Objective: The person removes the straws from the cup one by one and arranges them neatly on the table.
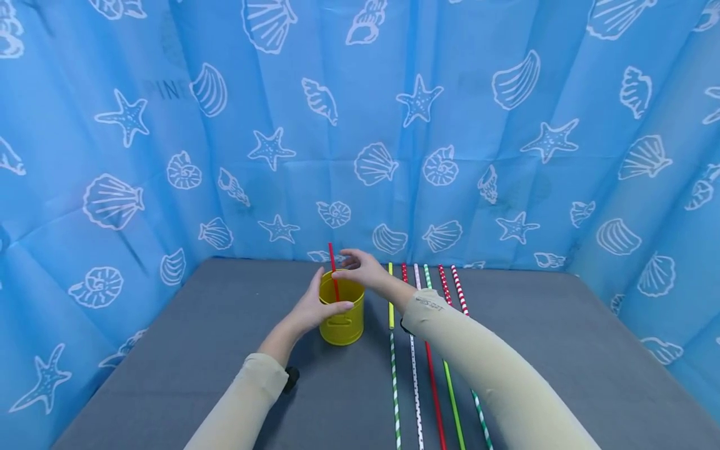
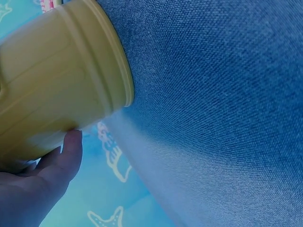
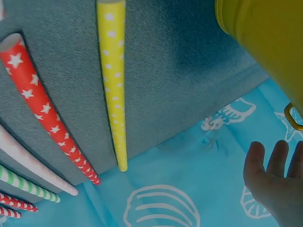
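Observation:
A yellow metal bucket [image 1: 342, 328] stands on the grey table. One plain red paper straw [image 1: 332, 259] leans in it, its upper part above the rim. My left hand [image 1: 310, 307] holds the bucket's near left side, thumb across the front and fingers along the left. In the left wrist view, fingertips [image 2: 73, 137] rest against the bucket's wall. My right hand [image 1: 362, 272] is over the right of the rim, fingers loosely bent and spread, thumb tip right at the red straw. In the right wrist view its fingers [image 3: 278, 158] show below a small brass-coloured handle [image 3: 294, 118], holding nothing.
Right of the bucket, several paper straws lie in two rows: a yellow dotted straw [image 3: 112, 85], a red starred straw [image 3: 52, 116] and others behind; a green-striped straw [image 1: 395, 387], a red straw [image 1: 434, 394] and others nearer. A blue shell-print curtain [image 1: 337, 156] hangs behind the table.

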A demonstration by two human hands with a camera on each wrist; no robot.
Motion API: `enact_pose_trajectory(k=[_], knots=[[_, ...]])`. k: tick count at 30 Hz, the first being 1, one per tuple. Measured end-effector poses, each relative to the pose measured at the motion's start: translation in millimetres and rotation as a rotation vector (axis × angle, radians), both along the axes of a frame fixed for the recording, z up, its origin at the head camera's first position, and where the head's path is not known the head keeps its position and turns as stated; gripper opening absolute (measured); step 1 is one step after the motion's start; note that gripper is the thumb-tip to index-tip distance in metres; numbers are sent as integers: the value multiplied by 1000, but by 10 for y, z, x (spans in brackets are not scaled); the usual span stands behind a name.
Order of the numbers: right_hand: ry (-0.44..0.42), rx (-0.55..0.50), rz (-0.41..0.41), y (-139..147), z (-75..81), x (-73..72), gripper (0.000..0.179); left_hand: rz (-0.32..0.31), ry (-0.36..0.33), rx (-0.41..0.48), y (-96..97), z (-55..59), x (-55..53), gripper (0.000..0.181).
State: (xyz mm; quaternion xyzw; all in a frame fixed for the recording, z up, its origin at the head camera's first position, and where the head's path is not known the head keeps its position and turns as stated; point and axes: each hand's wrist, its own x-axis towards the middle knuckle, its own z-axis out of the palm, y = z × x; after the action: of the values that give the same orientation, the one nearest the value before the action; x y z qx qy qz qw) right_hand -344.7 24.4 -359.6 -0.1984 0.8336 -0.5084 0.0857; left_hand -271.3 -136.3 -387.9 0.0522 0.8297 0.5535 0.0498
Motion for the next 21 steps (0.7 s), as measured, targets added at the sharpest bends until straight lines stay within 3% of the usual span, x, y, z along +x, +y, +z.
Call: enact_pose_trajectory(k=[12, 21], knots=[[26, 28, -2, -97, -44, -89, 50, 13, -11, 1, 8, 4, 16, 104], [54, -39, -15, -109, -47, -137, 39, 19, -16, 3, 4, 6, 2, 105]])
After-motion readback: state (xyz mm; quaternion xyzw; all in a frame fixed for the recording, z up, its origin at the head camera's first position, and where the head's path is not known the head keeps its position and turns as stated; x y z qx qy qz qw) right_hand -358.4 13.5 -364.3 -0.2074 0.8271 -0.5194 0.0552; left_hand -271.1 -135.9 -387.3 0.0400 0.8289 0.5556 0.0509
